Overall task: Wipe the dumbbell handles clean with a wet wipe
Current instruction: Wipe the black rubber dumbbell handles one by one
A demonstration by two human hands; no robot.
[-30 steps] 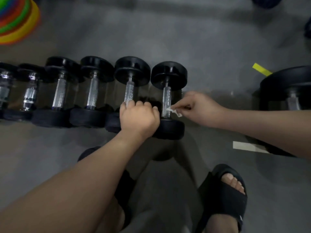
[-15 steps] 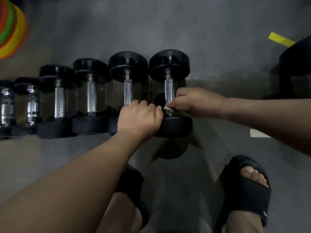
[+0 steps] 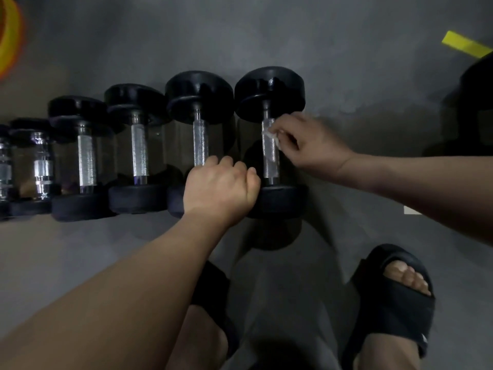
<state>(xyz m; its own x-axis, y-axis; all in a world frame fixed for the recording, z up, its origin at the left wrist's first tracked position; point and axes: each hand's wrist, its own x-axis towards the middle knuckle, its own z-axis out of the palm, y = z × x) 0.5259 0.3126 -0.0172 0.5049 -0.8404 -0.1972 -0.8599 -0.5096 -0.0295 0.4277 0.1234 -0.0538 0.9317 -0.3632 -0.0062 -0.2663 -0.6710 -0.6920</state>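
We see right grip (image 3: 312, 145) pinching wipe (image 3: 270, 134) on upper handle (image 3: 271, 161) of end dumbbell (image 3: 269, 89) | left grip (image 3: 221, 188) curled over near weight of next dumbbell (image 3: 200, 137) | floor (image 3: 346, 76) carries both

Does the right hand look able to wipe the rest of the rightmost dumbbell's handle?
Probably yes: the handle below the wet wipe lies bare; the left hand grips the neighbouring dumbbell, off to its side.

You are in a gym-like training place: a row of black round-headed dumbbells with knurled metal handles (image 3: 139, 153) lies on the plain grey floor (image 3: 293, 36), which also carries a yellow tape strip (image 3: 465, 45).
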